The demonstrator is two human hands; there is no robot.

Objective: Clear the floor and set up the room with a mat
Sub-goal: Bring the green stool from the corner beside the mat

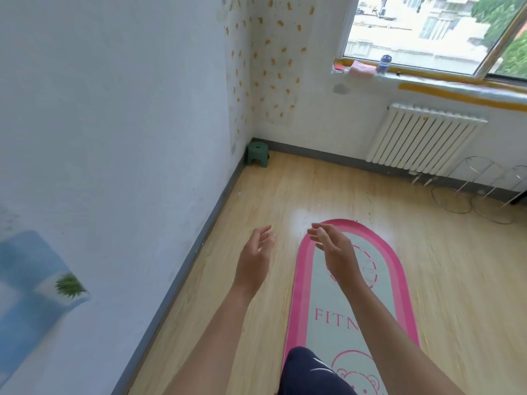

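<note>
Under the right fingertips: a mat (390,292) lies flat on the wooden floor (285,189); its rounded far end reaches just past those fingertips.
Mat look: long and narrow with a rounded end. A broad pink border runs around a pale grey-white middle.
Mat print: the right wrist partly covers a round pink emblem. The forearm cuts off the pink letters "FITN", and a pink bear outline sits at the near end.
Mat position: it runs straight ahead from the person's leg. The left fingers are off its left edge, over bare floor between the mat and the grey skirting.
Left hand (253,260): raised in the air, palm turned inward toward the other hand. The fingers (263,233) are loosely curved and spread and hold nothing.
Right hand (333,252): raised over the mat's far end, palm facing left. The fingers (316,233) are relaxed, slightly bent and empty.
Between the hands: a clear gap; the fingertips do not touch.
Arms: both bare forearms stretch forward from the bottom edge.
Leg (308,372): in dark blue cloth with a white stripe, over the mat's near end.
Far beyond the left fingers: a green stool (257,153) stands in the corner.
Far beyond the right fingers: a white radiator (425,138) hangs under the window, with wire stands (470,183) on the floor to its right.
Windowsill: a bottle (384,64) stands just beside a pink cloth (362,69).
</note>
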